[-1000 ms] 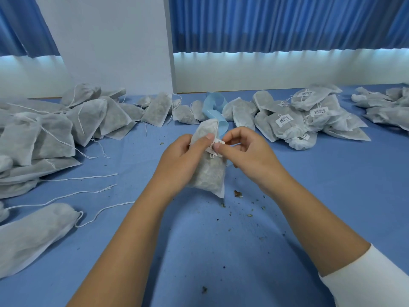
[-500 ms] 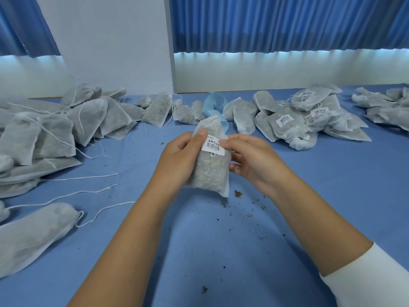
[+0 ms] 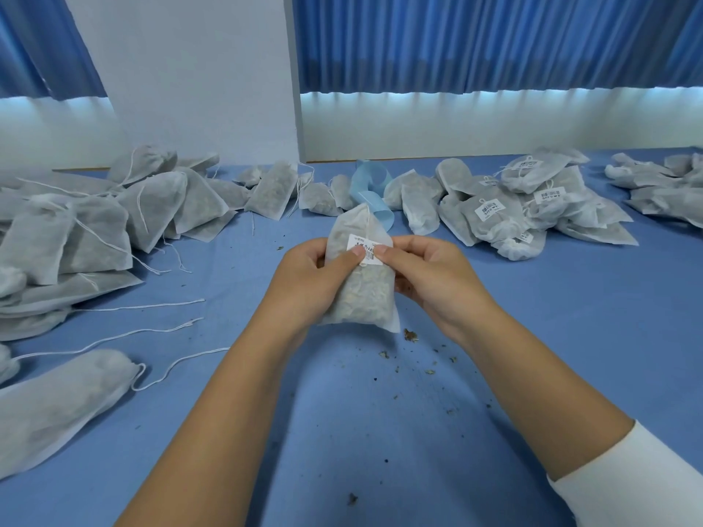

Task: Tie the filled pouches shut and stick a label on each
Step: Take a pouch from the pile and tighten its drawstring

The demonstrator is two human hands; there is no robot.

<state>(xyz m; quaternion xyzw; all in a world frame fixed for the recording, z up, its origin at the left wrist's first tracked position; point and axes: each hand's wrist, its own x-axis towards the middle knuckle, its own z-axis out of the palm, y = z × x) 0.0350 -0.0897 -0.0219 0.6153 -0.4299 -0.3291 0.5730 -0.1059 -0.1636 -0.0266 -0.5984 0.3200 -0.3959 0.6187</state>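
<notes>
White non-woven pouch (image 3: 357,298) of dried herbs is gripped by left hand (image 3: 308,283) and right hand (image 3: 430,275), thumbs pressing its white barcode label (image 3: 361,243) flat. Right of this pouch lies the labelled pile (image 3: 532,207), judged done; left, the unlabelled pile (image 3: 95,222), pending.

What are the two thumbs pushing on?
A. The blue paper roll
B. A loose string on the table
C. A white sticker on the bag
C: the thumbs of the left hand and right hand both press on the white label on the front of the pouch they hold.
</notes>
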